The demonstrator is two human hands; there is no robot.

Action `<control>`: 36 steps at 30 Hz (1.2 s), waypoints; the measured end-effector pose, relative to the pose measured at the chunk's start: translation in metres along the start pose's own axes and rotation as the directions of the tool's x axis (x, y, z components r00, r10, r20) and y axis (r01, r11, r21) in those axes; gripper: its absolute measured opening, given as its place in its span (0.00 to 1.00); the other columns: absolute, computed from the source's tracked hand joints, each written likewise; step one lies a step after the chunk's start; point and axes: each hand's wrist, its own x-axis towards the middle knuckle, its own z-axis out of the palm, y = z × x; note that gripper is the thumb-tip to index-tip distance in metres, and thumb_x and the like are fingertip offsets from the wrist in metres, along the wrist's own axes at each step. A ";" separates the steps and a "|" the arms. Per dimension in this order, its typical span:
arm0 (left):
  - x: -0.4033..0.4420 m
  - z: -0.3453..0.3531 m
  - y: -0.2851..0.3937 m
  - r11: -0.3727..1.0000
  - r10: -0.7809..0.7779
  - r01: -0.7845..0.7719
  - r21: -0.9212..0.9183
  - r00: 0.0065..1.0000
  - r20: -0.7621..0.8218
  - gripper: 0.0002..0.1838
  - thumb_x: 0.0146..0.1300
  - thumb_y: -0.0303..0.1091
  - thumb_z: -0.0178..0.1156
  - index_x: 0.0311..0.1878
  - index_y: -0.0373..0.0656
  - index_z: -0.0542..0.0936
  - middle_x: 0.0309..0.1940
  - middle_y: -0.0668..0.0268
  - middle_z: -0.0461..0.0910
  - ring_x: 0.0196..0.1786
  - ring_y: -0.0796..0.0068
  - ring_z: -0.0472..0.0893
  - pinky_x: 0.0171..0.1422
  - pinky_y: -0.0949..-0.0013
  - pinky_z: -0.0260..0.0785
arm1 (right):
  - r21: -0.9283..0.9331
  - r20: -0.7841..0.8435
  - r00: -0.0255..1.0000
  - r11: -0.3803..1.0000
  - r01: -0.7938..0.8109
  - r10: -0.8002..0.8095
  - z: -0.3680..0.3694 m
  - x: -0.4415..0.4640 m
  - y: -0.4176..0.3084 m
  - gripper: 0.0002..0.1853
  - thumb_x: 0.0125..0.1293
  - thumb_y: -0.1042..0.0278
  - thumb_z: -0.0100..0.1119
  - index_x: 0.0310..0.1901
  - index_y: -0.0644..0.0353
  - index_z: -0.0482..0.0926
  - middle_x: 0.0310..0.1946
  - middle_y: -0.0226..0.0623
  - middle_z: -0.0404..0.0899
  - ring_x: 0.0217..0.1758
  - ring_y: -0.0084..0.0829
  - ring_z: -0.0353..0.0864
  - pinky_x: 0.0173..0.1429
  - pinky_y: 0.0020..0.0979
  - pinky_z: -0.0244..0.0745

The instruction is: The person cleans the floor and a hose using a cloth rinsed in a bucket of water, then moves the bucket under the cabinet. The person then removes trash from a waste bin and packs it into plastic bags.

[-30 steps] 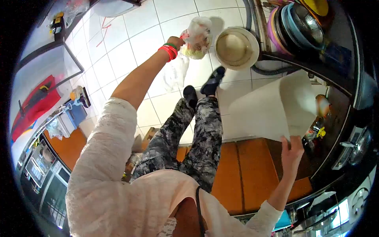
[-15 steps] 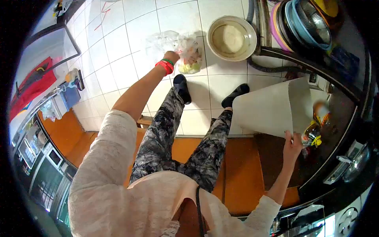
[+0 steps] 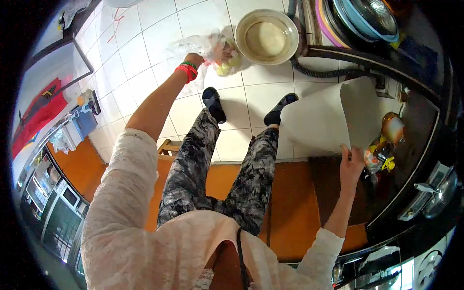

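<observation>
My left hand (image 3: 194,60), with red and green bands at the wrist, is closed on a clear plastic bag (image 3: 210,44) above the tiled floor. Pale green and pinkish contents show through the bag; I cannot make out what they are. On the other side, my right hand (image 3: 352,162) has its fingers closed on the near edge of a white cabinet door (image 3: 314,121), which stands swung out. Just beyond that hand, inside the dark cabinet, are a bottle with a yellow cap (image 3: 386,162) and an amber bottle with a pale label (image 3: 392,129).
A cream basin (image 3: 267,37) stands on the floor right of the bag. Stacked colored basins (image 3: 357,21) lean at the upper right, near a grey corrugated hose (image 3: 328,72). A wooden stool (image 3: 168,146) is beside my left leg. Black slippers (image 3: 214,105) are on my feet.
The view has shifted slightly. My left hand has drawn the plastic bag a little, and the bag hangs more stretched out. More of the amber bottle shows beyond the door.
</observation>
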 end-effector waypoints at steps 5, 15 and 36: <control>0.013 -0.022 0.006 0.993 -0.091 0.088 -0.078 0.996 -0.024 0.12 0.53 0.39 0.55 0.42 0.54 0.76 0.38 0.64 0.80 0.42 0.64 0.79 0.46 0.62 0.70 | -0.009 0.098 0.992 0.997 -0.078 0.079 0.007 -0.003 0.009 0.13 0.62 0.62 0.55 0.36 0.66 0.76 0.31 0.47 0.76 0.35 0.48 0.75 0.38 0.41 0.70; 0.070 -0.009 0.022 0.918 -0.367 0.362 -0.160 0.930 0.000 0.26 0.57 0.52 0.50 0.59 0.57 0.62 0.45 0.52 0.75 0.47 0.54 0.76 0.49 0.57 0.69 | 0.189 0.051 0.983 0.965 -0.181 0.174 -0.002 0.018 -0.001 0.09 0.60 0.67 0.58 0.35 0.65 0.77 0.28 0.45 0.75 0.29 0.38 0.75 0.33 0.33 0.70; 0.075 -0.283 0.536 -0.754 0.415 0.478 -0.450 0.878 0.238 0.30 0.64 0.52 0.47 0.64 0.45 0.60 0.60 0.59 0.66 0.59 0.62 0.69 0.56 0.49 0.67 | 0.357 0.542 0.747 0.699 -0.620 0.386 -0.106 0.232 0.282 0.33 0.59 0.46 0.54 0.61 0.60 0.66 0.49 0.38 0.72 0.45 0.30 0.71 0.40 0.31 0.72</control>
